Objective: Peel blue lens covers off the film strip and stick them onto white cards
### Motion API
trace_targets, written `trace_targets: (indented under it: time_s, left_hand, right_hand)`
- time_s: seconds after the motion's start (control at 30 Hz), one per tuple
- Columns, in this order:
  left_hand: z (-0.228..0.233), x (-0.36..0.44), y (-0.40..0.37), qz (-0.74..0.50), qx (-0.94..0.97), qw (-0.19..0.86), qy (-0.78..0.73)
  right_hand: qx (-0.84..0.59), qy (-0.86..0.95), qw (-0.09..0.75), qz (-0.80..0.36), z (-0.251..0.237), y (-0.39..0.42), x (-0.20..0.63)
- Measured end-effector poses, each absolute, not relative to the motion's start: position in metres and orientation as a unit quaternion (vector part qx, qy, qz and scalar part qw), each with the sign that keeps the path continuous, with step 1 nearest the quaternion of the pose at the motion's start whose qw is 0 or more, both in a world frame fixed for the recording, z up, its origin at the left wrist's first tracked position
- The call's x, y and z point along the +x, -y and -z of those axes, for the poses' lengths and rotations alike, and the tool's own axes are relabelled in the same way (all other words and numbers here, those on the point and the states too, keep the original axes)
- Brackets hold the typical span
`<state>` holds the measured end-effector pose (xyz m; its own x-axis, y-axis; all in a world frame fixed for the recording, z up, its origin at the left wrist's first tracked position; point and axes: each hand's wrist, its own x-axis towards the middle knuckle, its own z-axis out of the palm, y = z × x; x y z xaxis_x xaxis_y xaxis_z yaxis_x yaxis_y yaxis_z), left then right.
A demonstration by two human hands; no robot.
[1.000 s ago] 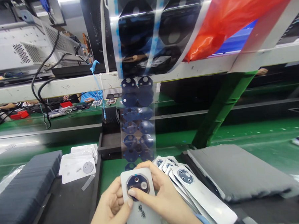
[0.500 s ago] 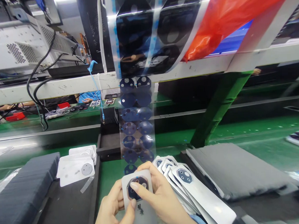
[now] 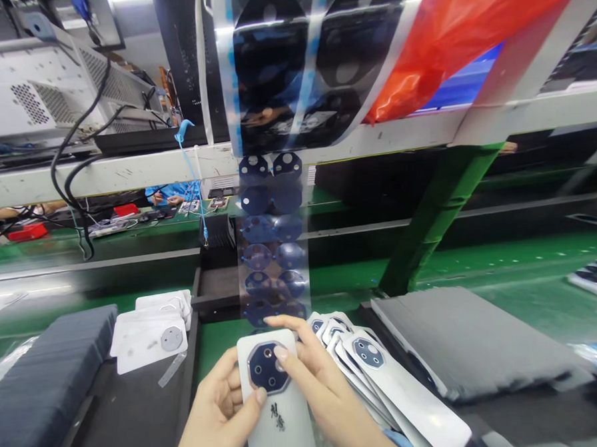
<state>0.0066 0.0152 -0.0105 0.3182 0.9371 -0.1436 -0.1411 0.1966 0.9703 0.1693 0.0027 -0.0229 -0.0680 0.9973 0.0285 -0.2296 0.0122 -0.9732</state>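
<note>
The left hand [image 3: 216, 414] grips a glossy white phone back cover [image 3: 275, 401] by its left edge, thumb laid on its face just under the dark octagonal camera lens panel [image 3: 266, 367]. The right hand [image 3: 320, 396] wraps the cover's right edge, its forefinger pressing the panel's upper right corner. The cover sits low at the centre, above the green mat [image 3: 481, 267].

Pressing this panel well probably calls for even fingertip pressure worked round the octagon's edges, with the cover braced by the other hand so it cannot flex or slide.

Behind it hangs a clear, shiny film strip [image 3: 273, 238] carrying paired dark blue lens stickers. A fanned stack of similar white covers [image 3: 387, 385] lies just right of the hands; matte white ones [image 3: 151, 328] rest at left beside a dark grey foam pad [image 3: 41, 384].
</note>
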Motion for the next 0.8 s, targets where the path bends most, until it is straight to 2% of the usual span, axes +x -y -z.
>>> trace_targets:
  time_s: [0.13,0.27,0.37,0.43,0.47,0.53,0.57,0.63,0.8]
  left_hand:
    - [0.017,0.009,-0.02,-0.482,0.469,0.594,-0.442]
    - [0.018,0.012,-0.013,-0.467,0.513,0.561,-0.451]
    - [0.012,-0.006,-0.026,-0.421,0.612,0.497,-0.448]
    - [0.01,-0.031,-0.051,-0.338,0.701,0.426,-0.462]
    - [0.011,-0.048,-0.067,-0.284,0.738,0.36,-0.495]
    - [0.019,-0.082,-0.099,-0.127,0.772,0.144,-0.605]
    - [0.025,-0.098,-0.114,-0.097,0.75,0.101,-0.647]
    - [0.043,-0.124,-0.135,-0.063,0.706,0.051,-0.704]
    - [0.087,-0.149,-0.156,-0.024,0.667,0.015,-0.745]
  right_hand:
    - [-0.481,0.628,0.483,-0.376,0.044,0.001,0.156]
    - [-0.515,0.714,0.435,-0.191,0.054,-0.001,0.145]
    - [-0.512,0.725,0.413,-0.205,0.039,-0.002,0.16]
    - [-0.529,0.712,0.404,-0.224,0.032,0.0,0.183]
    - [-0.545,0.7,0.4,-0.231,0.034,0.002,0.197]
    - [-0.596,0.649,0.422,-0.216,0.052,0.007,0.228]
    - [-0.625,0.617,0.435,-0.199,0.067,0.01,0.244]
    - [-0.67,0.587,0.418,-0.178,0.104,0.014,0.278]
    - [-0.716,0.6,0.324,-0.149,0.18,0.011,0.338]
